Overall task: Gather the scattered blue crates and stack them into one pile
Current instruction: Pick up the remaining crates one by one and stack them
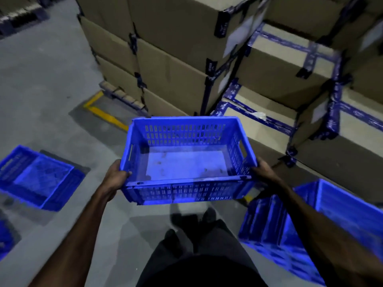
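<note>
On the floor (pixel 51 83) at the far left lies an overturned crate (pixel 39 179), tilted and apart from the rest, with another blue scrap (pixel 5 239) just cut off at the frame edge; both look like strays not yet gathered. Next comes the left hand (pixel 116 179), its grip curled over the near left corner of the carried crate (pixel 186 160), thumb on the rim. The crate rides level and open side up, clear of the floor, probably so it can nest straight down into another. The right hand (pixel 262 172) is clenched on the opposite end, balancing the load. To the right, low beside the person's leg, a floor crate (pixel 323 220) stands under stacked cardboard boxes (pixel 269 65), the likely pile site.
</note>
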### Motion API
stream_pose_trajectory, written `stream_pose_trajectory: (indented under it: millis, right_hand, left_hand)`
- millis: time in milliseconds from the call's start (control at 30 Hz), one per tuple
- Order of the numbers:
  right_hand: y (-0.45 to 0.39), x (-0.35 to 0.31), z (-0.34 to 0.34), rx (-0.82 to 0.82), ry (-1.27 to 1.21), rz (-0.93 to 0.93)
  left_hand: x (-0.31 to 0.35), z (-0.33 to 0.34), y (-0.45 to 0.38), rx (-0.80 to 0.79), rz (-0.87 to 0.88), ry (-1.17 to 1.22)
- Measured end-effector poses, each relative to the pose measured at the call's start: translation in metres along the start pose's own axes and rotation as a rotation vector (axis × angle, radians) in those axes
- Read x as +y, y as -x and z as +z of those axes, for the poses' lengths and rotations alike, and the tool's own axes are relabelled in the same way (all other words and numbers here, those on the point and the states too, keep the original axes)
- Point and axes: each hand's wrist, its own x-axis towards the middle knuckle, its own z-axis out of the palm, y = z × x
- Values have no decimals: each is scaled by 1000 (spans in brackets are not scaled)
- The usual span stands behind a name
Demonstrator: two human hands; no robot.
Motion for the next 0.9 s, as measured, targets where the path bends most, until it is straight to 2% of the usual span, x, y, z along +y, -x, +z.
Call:
stream_pose_trajectory:
  millis: [100, 233, 500, 900]
  right_hand:
    - [25, 52, -4, 43, 7, 66]
    - [82, 79, -10, 114, -17, 118]
    - [200, 105, -26, 212, -98, 163]
    - [383, 179, -5, 403, -279, 303]
  left_hand:
    - [6, 10, 9, -33, 42, -13]
    - [14, 24, 23, -83, 79, -25]
    - [48, 45, 62, -220, 179, -32]
    - [72, 90, 152, -426, 256, -69]
